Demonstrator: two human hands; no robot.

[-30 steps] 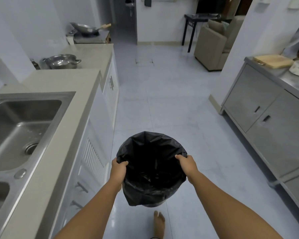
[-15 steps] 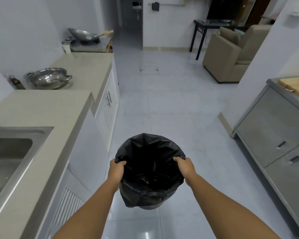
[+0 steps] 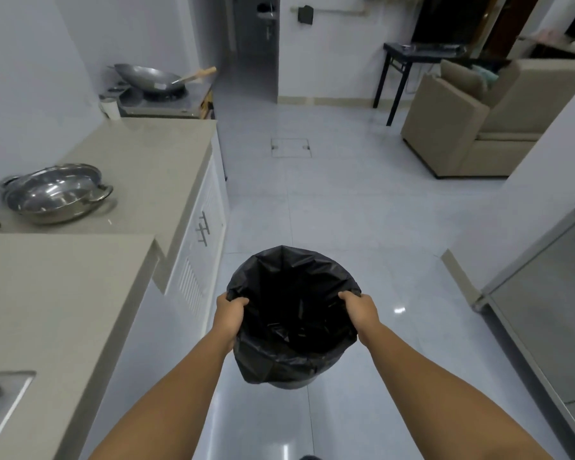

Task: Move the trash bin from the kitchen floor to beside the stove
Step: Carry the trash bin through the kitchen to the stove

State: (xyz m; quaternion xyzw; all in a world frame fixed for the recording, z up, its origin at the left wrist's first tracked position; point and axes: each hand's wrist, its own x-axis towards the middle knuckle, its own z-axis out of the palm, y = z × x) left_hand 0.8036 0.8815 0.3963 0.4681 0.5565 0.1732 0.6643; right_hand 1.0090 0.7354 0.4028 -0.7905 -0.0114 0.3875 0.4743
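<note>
The pale, glossy tiled kitchen floor (image 3: 346, 227) runs straight ahead from the person, and along its left side stands the long beige stone-topped bench (image 3: 140, 167) over white cabinet doors. At the far end of that bench sits the single grey metal stove (image 3: 161, 101), with one dark round-bottomed wok with a wooden handle (image 3: 150, 78) resting on it. The move turns on this line: the stove lies ahead and to the left of the bin, well apart from it, so the carry must go forward along the bench front and then drift left to the floor by the stove's open side. On the right are one tan upholstered armchair (image 3: 478, 127) farther off and one grey steel cabinet (image 3: 545, 293) closer in, both clear of that path. The one round trash bin lined with a crinkled black plastic bag (image 3: 292, 313) hangs upright in front of the person, mouth up, and appears to be lifted off the floor, though the view from above makes the gap under its base hard to judge. On the bench, one shiny steel two-handled pot (image 3: 55, 194) sits between the bin and the stove. Two bare hands hold the bin: the left hand (image 3: 230, 315) has its grip closed over the left rim, the right hand (image 3: 359, 310) has its grip closed over the right rim, opposite each other. The left hand is on the stove's side.
</note>
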